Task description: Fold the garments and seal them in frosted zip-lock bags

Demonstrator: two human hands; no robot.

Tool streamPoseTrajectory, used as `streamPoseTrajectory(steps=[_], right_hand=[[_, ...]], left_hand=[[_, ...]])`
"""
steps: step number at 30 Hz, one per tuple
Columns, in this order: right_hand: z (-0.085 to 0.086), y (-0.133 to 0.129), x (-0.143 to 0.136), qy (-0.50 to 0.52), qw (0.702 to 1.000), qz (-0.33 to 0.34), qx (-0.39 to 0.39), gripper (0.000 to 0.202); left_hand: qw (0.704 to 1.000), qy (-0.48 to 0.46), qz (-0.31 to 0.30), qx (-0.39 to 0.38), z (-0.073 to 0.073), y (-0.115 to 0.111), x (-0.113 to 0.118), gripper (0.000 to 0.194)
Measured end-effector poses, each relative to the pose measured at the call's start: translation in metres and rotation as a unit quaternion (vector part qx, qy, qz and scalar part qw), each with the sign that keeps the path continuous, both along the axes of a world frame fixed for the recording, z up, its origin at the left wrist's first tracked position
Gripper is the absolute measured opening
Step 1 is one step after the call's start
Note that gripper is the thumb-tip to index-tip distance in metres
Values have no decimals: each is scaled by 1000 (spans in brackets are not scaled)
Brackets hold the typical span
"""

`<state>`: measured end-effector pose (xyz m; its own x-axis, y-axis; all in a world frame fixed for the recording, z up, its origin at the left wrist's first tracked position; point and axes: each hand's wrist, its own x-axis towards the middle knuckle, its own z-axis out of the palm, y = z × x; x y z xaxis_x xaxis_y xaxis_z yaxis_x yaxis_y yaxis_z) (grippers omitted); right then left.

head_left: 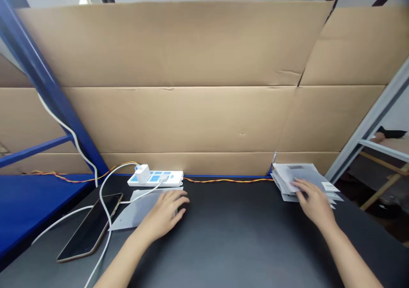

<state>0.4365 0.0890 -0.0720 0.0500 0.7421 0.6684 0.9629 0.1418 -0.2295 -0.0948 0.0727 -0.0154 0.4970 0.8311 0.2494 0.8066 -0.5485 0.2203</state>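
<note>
My left hand (164,215) rests palm down at the right end of a flat, translucent grey-white plastic sleeve (136,213), fingers loosely bent and thumb apart. It covers part of that sleeve. On the right, a stack of similar frosted plastic sleeves (303,173) lies slightly fanned, with a small white label on its right side. My right hand (315,200) reaches over the front of this stack, fingers stretched out and touching the top sleeve. Whether anything is inside the sleeves cannot be made out.
A white power strip (174,178) with a plugged-in charger (142,174) stands behind the left sleeve. A dark-screened tablet (91,228) lies at left, crossed by a white cable (104,194). Cardboard panels (198,117) wall off the back of the black table (230,237), between metal posts.
</note>
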Motion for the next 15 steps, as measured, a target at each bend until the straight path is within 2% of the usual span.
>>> streamPoseTrajectory(steps=[3, 5, 6, 8, 10, 12, 15], right_hand=[[11, -6, -8, 41, 998, 5, 57, 31], [24, -16, -25, 49, 994, 14, 93, 28], [30, -21, -37, 48, 993, 32, 106, 25], [41, -34, -70, 33, 988, 112, 105, 21], [46, -47, -110, 3, 977, 210, 46, 24], [46, -60, -151, -35, 961, 271, -39, 27], [37, -77, -201, -90, 918, 356, -153, 27]], left_hand=[[994, -44, -89, -44, -1, -20, 38, 25], [984, -62, -143, -91, -3, -31, 57, 23], [978, -71, -161, -108, -5, -35, 64, 22], [972, -87, -176, -127, -7, -38, 69, 20], [970, -99, -172, -141, -8, -37, 68, 17], [970, -110, -155, -153, -10, -34, 64, 18], [979, -122, -81, -143, -15, -29, 62, 22]])
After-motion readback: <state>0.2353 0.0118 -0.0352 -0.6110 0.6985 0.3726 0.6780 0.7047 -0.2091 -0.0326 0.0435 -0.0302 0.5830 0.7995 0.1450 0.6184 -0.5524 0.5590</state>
